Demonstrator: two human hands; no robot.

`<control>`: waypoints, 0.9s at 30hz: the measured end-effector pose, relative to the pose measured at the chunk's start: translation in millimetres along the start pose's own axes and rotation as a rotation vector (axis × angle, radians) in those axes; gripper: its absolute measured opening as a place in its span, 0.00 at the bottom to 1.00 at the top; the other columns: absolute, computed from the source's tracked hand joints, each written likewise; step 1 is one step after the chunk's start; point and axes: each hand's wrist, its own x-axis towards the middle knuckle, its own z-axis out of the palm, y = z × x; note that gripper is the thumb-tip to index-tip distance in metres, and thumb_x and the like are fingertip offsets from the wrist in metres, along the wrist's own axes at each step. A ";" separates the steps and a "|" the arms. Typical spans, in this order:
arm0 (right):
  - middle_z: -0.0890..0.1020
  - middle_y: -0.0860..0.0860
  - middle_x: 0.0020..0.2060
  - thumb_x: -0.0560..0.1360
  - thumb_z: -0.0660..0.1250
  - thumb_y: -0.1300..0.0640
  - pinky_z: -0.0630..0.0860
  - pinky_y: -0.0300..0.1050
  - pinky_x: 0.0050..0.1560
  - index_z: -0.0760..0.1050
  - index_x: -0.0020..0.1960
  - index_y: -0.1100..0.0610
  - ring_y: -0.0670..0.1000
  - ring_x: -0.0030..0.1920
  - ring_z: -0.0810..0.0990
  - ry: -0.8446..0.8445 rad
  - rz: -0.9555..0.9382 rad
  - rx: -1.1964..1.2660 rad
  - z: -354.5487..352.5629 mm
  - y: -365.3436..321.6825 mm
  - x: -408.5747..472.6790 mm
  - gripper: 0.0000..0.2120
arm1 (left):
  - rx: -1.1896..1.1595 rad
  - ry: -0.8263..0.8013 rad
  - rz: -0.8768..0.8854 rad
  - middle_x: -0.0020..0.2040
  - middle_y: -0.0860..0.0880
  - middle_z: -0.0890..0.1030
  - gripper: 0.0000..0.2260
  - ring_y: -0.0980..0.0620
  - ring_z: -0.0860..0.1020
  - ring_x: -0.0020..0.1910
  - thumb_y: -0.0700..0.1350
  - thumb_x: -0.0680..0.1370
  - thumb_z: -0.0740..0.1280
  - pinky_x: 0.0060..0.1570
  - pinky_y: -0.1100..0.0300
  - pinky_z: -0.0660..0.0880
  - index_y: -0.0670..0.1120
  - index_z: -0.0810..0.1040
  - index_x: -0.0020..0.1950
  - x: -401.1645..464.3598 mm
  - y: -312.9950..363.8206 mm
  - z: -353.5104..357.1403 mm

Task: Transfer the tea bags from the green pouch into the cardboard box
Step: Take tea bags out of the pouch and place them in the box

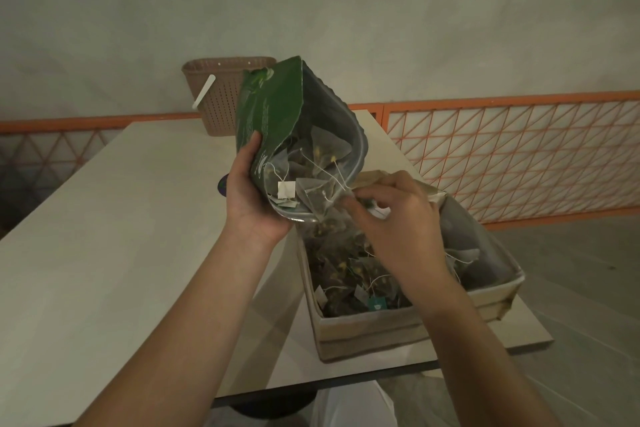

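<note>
Far left: pale table [104, 236], bare top running back to a brown perforated basket [221, 97] by the wall, with a white strip leaning on its front.

Next, left hand [251, 191], curled around the lower side of the green pouch [273, 114], thumb across the printed face. Pouch lifted off the table and tipped, open mouth facing down and right, just above the box's far end. Thin foil-lined film, by the look of it: light, crinkly, inclined to fold and shut its own mouth, so best held along a side seam near the opening to keep it spread.

At the mouth, tea bags [311, 191] crowding out: pyramid mesh sachets with white strings and small paper tags. Likely almost weightless, soft, easily crushed, and strings apt to tangle, so one pull may bring several. Safer taken by the mesh body or in a loose bunch than dragged by a single thread.

Right hand [388, 218] at the pouch's lip, fingertips pinching a sachet or its string; exactly which, impossible to say.

Below and right, cardboard box [363, 326] on the table's near corner, already holding a heap of sachets, with a grey liner [464, 236] slumped along its right side. Orange lattice railing [512, 156] beyond.
</note>
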 end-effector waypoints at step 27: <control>0.74 0.37 0.50 0.69 0.66 0.36 0.62 0.63 0.68 0.78 0.43 0.31 0.47 0.60 0.72 -0.440 0.107 0.194 -25.3 10.3 -5.4 0.04 | 0.002 -0.007 0.000 0.69 0.44 0.79 0.21 0.39 0.79 0.63 0.57 0.82 0.61 0.56 0.43 0.81 0.46 0.78 0.68 1.8 0.5 -0.5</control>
